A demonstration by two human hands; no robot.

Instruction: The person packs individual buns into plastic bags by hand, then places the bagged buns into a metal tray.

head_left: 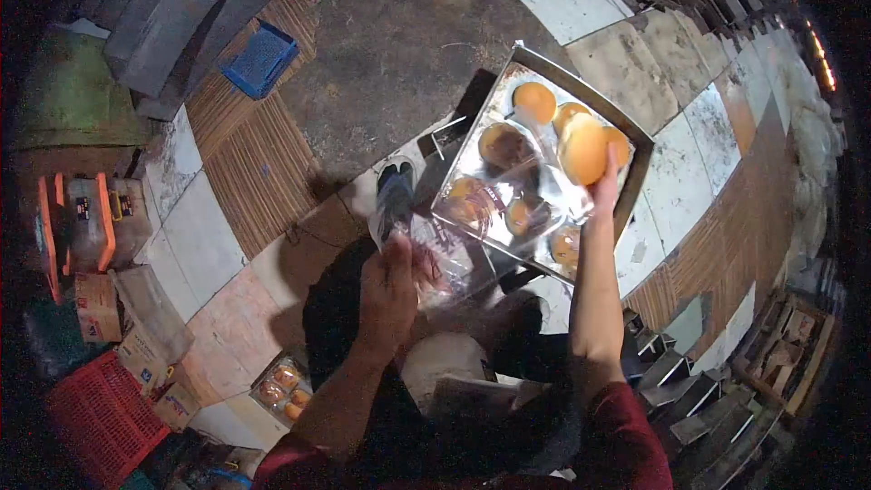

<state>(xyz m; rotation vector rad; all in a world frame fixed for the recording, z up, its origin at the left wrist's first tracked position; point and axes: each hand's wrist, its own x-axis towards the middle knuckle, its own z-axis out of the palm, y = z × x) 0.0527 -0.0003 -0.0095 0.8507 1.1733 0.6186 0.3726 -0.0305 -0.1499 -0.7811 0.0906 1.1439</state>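
Observation:
My right hand (602,183) is raised over a metal tray (639,140) and grips a round orange bun (583,151). The tray holds several more buns (504,144), some under clear plastic. My left hand (392,277) holds a clear plastic bag (445,259) by its near edge, just left of the tray's near corner. Both forearms reach forward from dark red sleeves.
A blue basket (260,59) lies on a woven mat at the upper left. A red crate (102,413) and cardboard boxes sit at the lower left, near a packed bag of buns (283,386). Stacked metal trays (689,390) stand at the lower right. Tiled floor surrounds it all.

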